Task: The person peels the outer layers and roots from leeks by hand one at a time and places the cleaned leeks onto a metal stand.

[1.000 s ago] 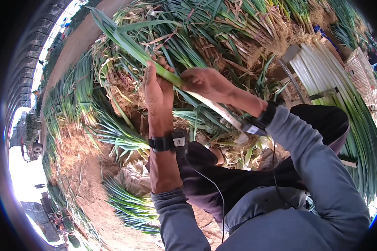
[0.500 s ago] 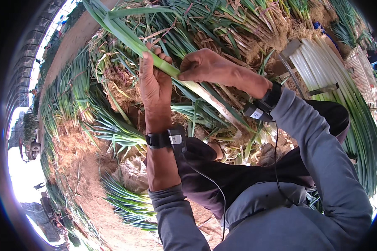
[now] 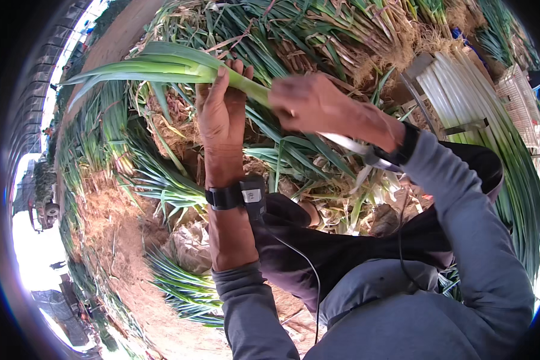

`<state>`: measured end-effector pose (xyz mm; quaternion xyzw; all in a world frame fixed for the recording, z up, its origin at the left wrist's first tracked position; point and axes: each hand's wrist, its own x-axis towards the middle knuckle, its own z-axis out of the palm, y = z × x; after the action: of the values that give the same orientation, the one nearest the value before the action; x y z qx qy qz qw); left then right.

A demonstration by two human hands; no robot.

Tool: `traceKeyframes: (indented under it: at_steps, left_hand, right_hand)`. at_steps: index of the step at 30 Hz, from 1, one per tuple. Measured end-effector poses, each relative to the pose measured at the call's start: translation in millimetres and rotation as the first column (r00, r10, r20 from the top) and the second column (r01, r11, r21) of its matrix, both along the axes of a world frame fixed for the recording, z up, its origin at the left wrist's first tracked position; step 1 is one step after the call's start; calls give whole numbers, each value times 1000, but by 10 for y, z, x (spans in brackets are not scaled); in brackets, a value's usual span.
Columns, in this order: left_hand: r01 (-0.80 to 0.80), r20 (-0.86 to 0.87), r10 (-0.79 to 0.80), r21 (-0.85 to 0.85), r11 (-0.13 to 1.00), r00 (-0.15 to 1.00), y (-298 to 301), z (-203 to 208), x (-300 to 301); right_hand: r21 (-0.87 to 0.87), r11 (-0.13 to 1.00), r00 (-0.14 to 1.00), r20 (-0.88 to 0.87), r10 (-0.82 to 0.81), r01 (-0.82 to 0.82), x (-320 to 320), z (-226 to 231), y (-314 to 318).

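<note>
Heaped with leek bundles (image 3: 354,36) all across the upper frame, giving way to brown ground (image 3: 132,270) at lower left. Clasped in the left grip (image 3: 221,120), left of upper centre, thumb in front and fingers behind: one long leek (image 3: 255,92), slanting from the upper left down toward the middle right. Met just to the right by the right grip (image 3: 309,103), curled closed at the stalk; too blurred to tell whether on the stalk itself or on a loose outer layer. Probably light for such length, stiff along the shaft, limp in the leaves (image 3: 156,67), sagging at the upper left. Likely slick where pale, and apt to crack if bent hard. Best taken by the firm green neck, just below the spread of leaves, with a second light hold along the pale shaft (image 3: 342,141); not by the leaf tips, likely to fold or tear. Farther out, below: dry leaf scraps (image 3: 348,216). At upper right: pale-shafted leeks (image 3: 462,90) laid side by side, near a white lattice crate (image 3: 519,105).
</note>
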<state>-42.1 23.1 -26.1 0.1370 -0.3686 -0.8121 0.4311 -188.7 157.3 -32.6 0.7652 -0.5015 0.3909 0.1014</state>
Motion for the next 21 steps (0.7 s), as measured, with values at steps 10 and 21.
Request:
traceKeyframes:
  at_steps: [10,21]
  left_hand:
    - [-241,-112,232,-70,968,966,-233,38,95]
    - [-167,-190,152,-64,984,970,-630,74,574]
  right_hand:
    - [39,715,134,988,76,-698,-343,17,394]
    - [761,639,965,71,-252,111,-643,-1249,1420]
